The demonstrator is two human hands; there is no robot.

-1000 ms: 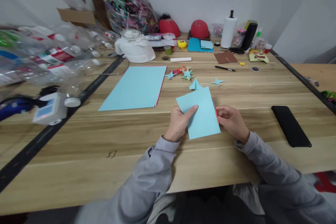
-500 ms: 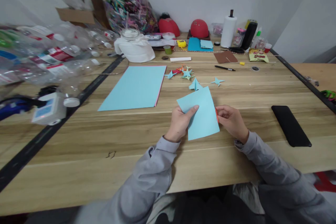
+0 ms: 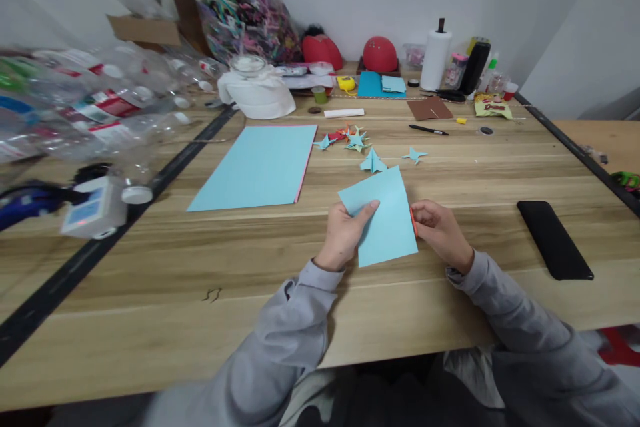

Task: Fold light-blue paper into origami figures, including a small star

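Note:
A light blue paper sheet (image 3: 387,217) with an orange-red underside lies tilted on the wooden table (image 3: 200,267). My left hand (image 3: 345,235) pinches its left edge, thumb on top. The sheet's right edge, where the orange side shows, is gripped by the closed fingers of my right hand (image 3: 437,230). Just beyond the sheet lie several small folded paper stars (image 3: 357,140) and a folded blue shape (image 3: 373,161).
A large blue paper stack (image 3: 260,165) lies to the left. A black phone (image 3: 554,239) rests at the right. Plastic bottles (image 3: 100,113) crowd the far left. A pen (image 3: 428,130), a paper towel roll (image 3: 435,59) and red round objects (image 3: 380,55) sit at the back.
The sheet has shifted very slightly between my hands; both hands stay in place on its edges.

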